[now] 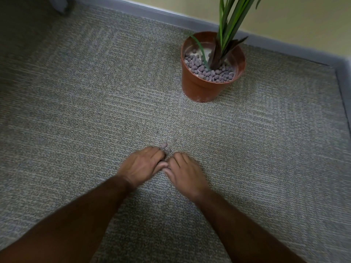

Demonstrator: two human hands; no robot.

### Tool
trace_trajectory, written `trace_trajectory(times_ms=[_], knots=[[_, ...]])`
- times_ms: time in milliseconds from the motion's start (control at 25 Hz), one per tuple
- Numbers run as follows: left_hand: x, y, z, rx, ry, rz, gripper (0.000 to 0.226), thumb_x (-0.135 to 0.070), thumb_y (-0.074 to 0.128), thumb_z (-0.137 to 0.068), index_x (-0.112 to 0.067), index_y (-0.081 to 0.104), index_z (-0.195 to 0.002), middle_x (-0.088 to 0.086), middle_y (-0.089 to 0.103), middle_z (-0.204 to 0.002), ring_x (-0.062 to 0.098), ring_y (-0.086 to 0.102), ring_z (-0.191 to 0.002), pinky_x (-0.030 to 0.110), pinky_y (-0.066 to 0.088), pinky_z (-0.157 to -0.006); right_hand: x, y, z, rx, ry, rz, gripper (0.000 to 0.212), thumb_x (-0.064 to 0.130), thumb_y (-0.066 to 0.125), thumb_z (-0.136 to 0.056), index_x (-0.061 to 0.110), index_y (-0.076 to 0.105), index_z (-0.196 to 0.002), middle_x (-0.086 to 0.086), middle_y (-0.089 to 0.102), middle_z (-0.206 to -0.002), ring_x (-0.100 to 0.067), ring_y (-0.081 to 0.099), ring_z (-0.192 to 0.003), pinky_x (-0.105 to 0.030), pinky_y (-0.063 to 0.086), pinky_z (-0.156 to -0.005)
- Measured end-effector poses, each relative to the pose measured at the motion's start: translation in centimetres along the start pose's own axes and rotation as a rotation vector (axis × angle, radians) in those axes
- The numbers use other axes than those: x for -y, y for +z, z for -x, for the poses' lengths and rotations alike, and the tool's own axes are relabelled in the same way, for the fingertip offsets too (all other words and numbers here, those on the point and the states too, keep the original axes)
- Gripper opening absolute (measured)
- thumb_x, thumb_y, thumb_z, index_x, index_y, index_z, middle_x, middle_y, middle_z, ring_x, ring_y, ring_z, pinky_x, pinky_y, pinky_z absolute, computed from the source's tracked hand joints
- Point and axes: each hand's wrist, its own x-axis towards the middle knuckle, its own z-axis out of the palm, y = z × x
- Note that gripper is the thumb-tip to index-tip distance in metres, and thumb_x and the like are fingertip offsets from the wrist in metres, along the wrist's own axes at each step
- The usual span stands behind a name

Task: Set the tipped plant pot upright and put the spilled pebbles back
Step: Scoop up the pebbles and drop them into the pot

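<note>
Speckled grey-beige carpet (95,111) meeting grey skirting (171,17), terracotta plastic pot (201,86) upright, grey-purple pebbles (209,72) inside, left hand (141,164) and right hand (185,174) cupped over spilled pebbles (164,146), grip unclear

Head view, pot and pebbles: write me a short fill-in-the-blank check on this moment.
1. The brown plant pot stands ____ on the carpet.
2. The left hand and right hand meet around loose pebbles that lie on the ____.
3. Inside the pot, pebbles surround a ____ plant.

Missing words: upright; carpet; green
</note>
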Motion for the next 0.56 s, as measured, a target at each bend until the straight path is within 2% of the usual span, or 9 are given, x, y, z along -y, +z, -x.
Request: trace_trajectory(times_ms=[120, 240, 400, 560], knots=[[0.4, -0.5, -0.6, -0.020, 0.075, 0.002, 0.041, -0.049, 0.033, -0.106, -0.016, 0.058, -0.109, 0.002, 0.067, -0.088, 0.019, 0.066, -0.074, 0.032, 0.054, -0.053, -0.2, -0.3, -0.4, -0.021, -0.019, 0.045, 0.033, 0.049, 0.046, -0.101, 0.017, 0.051, -0.095, -0.001, 0.054, -0.091, -0.017, 0.054, -0.082, -0.031, 0.049, -0.064], [0.7, -0.8, -0.8, 0.000, 0.076, 0.062, 0.045, -0.053, 0.033, -0.105, -0.015, 0.058, -0.113, 0.002, 0.068, -0.091, 0.019, 0.066, -0.076, 0.034, 0.055, -0.057, -0.3, -0.5, -0.6, -0.060, -0.041, 0.055, 0.034, 0.049, 0.046, -0.101, 0.018, 0.051, -0.091, -0.001, 0.055, -0.085, -0.017, 0.055, -0.077, -0.030, 0.047, -0.056], [0.8, -1.3, -0.5, 0.010, 0.042, 0.122, 0.047, -0.058, 0.032, -0.104, -0.017, 0.054, -0.100, -0.001, 0.060, -0.087, 0.016, 0.057, -0.072, 0.028, 0.046, -0.057, -0.3, -0.3, -0.9, -0.098, -0.066, 0.014, 0.028, 0.038, 0.047, -0.101, 0.015, 0.054, -0.087, -0.004, 0.056, -0.080, -0.021, 0.056, -0.071, -0.035, 0.048, -0.050], [0.7, -2.3, -0.5, 0.028, 0.015, 0.130, 0.045, -0.059, 0.037, -0.102, -0.018, 0.053, -0.096, -0.005, 0.057, -0.081, 0.011, 0.049, -0.066, 0.027, 0.046, -0.056, -0.2, -0.5, -1.0, -0.115, -0.073, 0.038, 0.029, 0.037, 0.045, -0.101, 0.015, 0.056, -0.086, -0.004, 0.058, -0.076, -0.021, 0.057, -0.067, -0.034, 0.047, -0.047]])
